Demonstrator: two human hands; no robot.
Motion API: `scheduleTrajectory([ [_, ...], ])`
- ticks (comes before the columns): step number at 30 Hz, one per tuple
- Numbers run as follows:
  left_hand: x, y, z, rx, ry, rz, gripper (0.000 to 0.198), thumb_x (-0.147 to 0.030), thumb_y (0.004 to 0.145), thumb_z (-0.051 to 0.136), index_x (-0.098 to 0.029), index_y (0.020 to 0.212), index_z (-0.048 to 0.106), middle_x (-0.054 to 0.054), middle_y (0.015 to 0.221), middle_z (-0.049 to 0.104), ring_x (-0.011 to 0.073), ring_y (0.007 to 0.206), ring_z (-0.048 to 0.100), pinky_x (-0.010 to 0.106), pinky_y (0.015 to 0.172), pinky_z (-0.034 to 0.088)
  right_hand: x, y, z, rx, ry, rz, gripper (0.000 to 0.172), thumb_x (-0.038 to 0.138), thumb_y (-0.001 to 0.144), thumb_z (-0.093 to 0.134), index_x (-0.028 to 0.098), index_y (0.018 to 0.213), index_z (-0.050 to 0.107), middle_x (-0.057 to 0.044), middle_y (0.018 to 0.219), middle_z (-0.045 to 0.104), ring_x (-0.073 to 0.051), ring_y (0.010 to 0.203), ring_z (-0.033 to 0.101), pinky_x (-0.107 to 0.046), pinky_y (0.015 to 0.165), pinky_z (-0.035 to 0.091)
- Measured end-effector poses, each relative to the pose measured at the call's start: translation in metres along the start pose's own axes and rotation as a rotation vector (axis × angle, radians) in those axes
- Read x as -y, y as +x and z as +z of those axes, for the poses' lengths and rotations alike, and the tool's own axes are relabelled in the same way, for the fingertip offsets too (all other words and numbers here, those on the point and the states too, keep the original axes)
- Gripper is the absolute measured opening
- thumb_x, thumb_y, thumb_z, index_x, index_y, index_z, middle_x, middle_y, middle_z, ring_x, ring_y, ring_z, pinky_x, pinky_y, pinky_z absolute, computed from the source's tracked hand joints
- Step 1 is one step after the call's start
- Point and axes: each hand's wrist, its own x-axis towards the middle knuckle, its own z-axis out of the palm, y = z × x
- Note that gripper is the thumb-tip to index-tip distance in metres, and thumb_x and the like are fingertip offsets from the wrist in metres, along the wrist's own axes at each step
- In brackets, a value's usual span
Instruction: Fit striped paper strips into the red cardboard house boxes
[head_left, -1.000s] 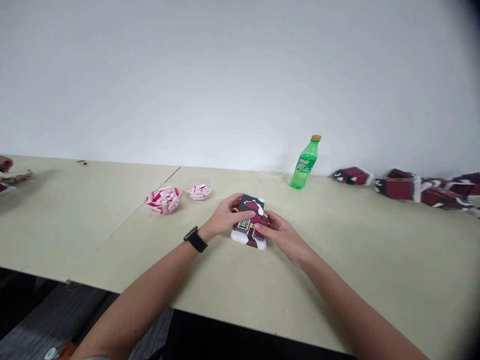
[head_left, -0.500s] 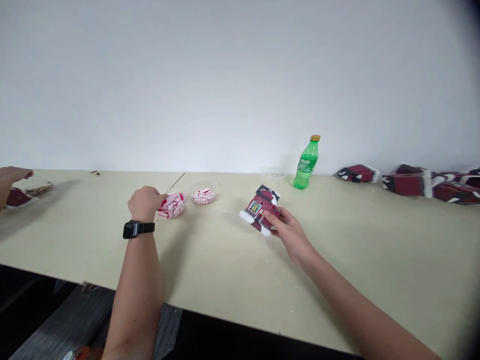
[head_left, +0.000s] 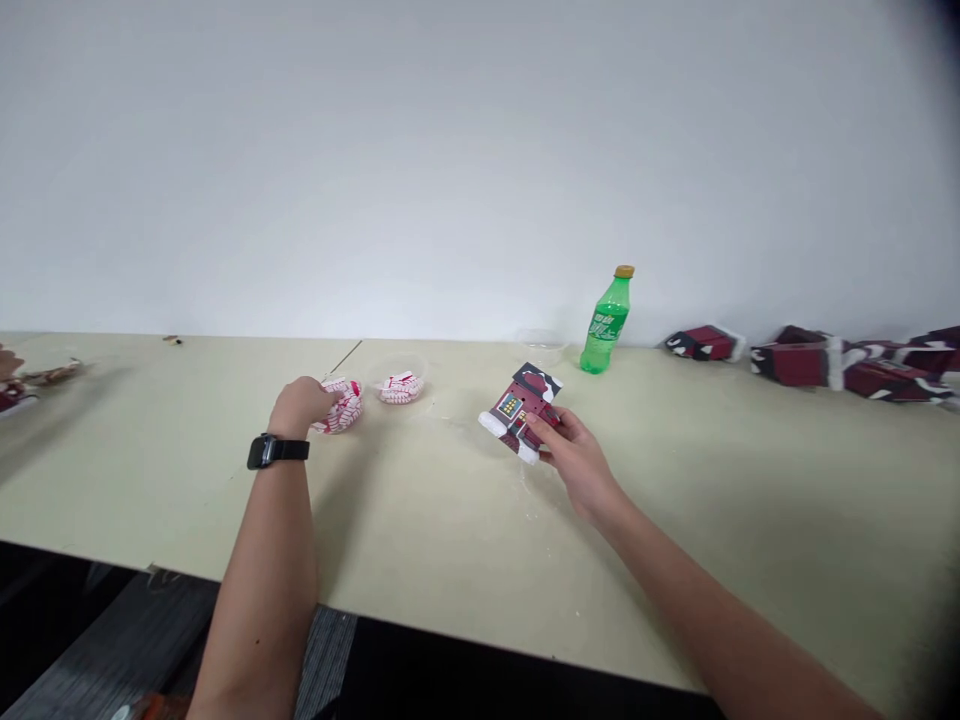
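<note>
Staying on the dark-red house-shaped piece point(head_left: 516, 403), right fingers point(head_left: 547, 433) are clamped; left fingers point(head_left: 319, 401), state unclear, were moved to red-white striped pieces point(head_left: 346, 410).

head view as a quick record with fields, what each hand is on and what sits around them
left hand: at the red-and-white striped pieces; fingertips hidden, grip unclear
left wrist: black smartwatch
right hand: holding a snow-trimmed miniature house, tilted, windows facing the camera
between hands, farther back: clear bowl with more striped pieces
back, right of centre: green soda bottle, upright, yellow-orange cap
back right: dark red houses along the wall
</note>
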Motion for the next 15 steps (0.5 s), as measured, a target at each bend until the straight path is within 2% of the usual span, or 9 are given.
scheduleTrajectory([
  [3,-0.005,-0.001,-0.003,0.019,-0.004,0.006,0.026,-0.036,0.087,0.063,-0.017,0.071,0.068,0.017,0.085,0.075,0.0325,0.090,0.069,0.035,0.076,0.043,0.000,0.000,0.002,0.002,0.019,-0.015,0.054,0.056,0.070,0.089,0.022,0.108,0.069,-0.006,0.104,0.079,-0.023,0.093,0.075,-0.034,0.078,0.059],
  [6,-0.006,0.000,-0.002,-0.018,-0.018,0.024,0.018,-0.033,0.081,0.067,-0.017,0.073,0.068,0.015,0.084,0.073,0.0322,0.087,0.067,0.035,0.074,0.043,0.000,0.002,0.004,-0.005,0.037,-0.024,0.054,0.054,0.069,0.089,0.022,0.107,0.068,-0.006,0.104,0.079,-0.023,0.090,0.075,-0.033,0.074,0.059],
  [11,-0.004,0.010,0.002,-0.059,-0.027,0.028,0.024,-0.041,0.077,0.070,-0.020,0.069,0.064,0.008,0.070,0.062,0.0268,0.073,0.058,0.033,0.068,0.040,0.000,0.005,0.006,-0.003,0.040,-0.021,0.053,0.053,0.069,0.089,0.022,0.107,0.068,-0.004,0.099,0.078,-0.022,0.087,0.075,-0.033,0.074,0.059],
  [15,-0.015,0.007,-0.003,-0.213,-0.173,0.022,0.020,-0.041,0.078,0.069,-0.022,0.073,0.064,0.004,0.071,0.063,0.0260,0.074,0.058,0.034,0.070,0.042,0.000,0.006,0.007,0.005,0.047,-0.032,0.052,0.051,0.070,0.088,0.022,0.108,0.068,-0.003,0.098,0.077,-0.021,0.087,0.074,-0.031,0.075,0.057],
])
